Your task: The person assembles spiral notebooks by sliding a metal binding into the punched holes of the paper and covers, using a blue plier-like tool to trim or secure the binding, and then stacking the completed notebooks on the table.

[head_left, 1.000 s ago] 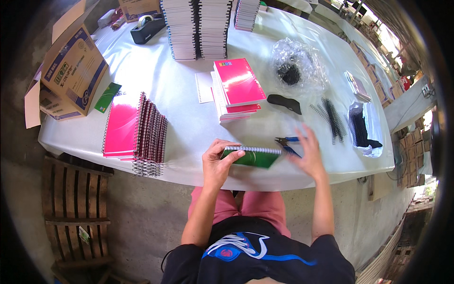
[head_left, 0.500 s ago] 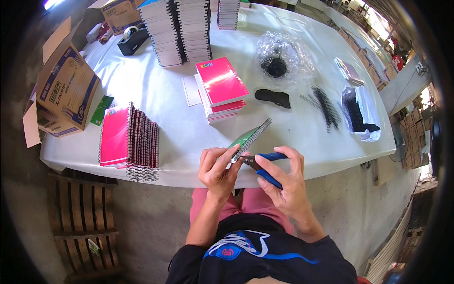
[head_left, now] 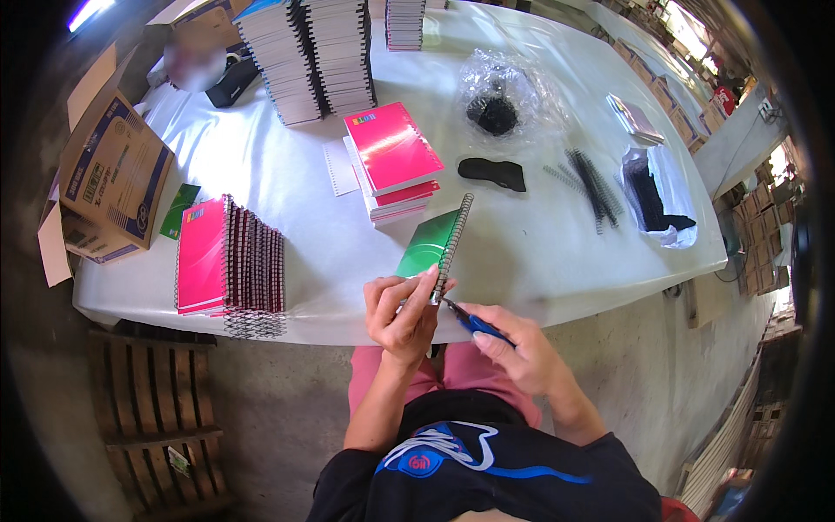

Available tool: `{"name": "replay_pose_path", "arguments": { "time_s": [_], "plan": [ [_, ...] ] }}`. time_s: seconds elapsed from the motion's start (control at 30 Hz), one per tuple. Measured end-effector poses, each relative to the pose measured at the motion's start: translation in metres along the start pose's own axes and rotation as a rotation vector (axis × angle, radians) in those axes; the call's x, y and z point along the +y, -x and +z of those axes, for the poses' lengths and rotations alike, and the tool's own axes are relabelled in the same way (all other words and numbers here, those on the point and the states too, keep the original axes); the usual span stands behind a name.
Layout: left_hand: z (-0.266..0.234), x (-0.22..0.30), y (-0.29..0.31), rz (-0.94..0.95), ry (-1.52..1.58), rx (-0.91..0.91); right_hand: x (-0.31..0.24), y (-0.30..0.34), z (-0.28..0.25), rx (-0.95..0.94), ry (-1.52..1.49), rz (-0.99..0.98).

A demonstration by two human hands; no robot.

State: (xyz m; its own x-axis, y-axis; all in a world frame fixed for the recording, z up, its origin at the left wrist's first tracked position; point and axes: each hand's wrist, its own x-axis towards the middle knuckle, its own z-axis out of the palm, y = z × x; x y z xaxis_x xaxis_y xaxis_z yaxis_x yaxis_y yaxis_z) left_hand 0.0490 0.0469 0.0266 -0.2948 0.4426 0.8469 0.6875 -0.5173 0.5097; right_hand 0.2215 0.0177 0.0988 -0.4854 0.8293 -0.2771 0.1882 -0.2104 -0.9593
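My left hand [head_left: 402,315] grips the lower end of a green-covered notebook [head_left: 430,244] with a dark wire spiral along its right edge. The notebook is tilted above the table's front edge. In my right hand [head_left: 520,344] is a pair of pliers [head_left: 480,324] with blue handles, its dark jaws at the lower end of the spiral. Whether the jaws touch the wire is too small to tell. Beyond the notebook lies a stack of pink-covered notebooks [head_left: 396,152]. At the left stands a row of pink spiral notebooks [head_left: 202,254], their coils facing right.
A white-covered table [head_left: 339,261] spreads before me. An open cardboard box [head_left: 113,183] stands at its left, tall notebook stacks [head_left: 339,52] at the back. Rightward are a clear plastic bag [head_left: 513,91], a black case-like object [head_left: 492,173], loose black spirals [head_left: 596,191] and a white packet [head_left: 659,200].
The pliers have turned, their handles now closer together. The green notebook has swung more toward me, showing more of its cover. My view has shifted slightly.
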Motion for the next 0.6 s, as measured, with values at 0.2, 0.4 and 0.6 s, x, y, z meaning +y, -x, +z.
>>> {"name": "replay_pose_path", "arguments": {
  "time_s": [0.2,0.4,0.6],
  "plan": [
    [0.000,0.001,-0.003,-0.141,0.107,-0.001,0.022,-0.004,-0.003,0.007,0.106,-0.202],
    [0.013,-0.008,0.006,-0.662,0.969,0.063,0.064,-0.024,-0.034,0.543,-0.394,-0.618],
    [0.048,0.022,0.012,-0.711,0.615,-0.189,0.035,-0.039,-0.013,0.200,-0.168,-0.916]
  ]
}}
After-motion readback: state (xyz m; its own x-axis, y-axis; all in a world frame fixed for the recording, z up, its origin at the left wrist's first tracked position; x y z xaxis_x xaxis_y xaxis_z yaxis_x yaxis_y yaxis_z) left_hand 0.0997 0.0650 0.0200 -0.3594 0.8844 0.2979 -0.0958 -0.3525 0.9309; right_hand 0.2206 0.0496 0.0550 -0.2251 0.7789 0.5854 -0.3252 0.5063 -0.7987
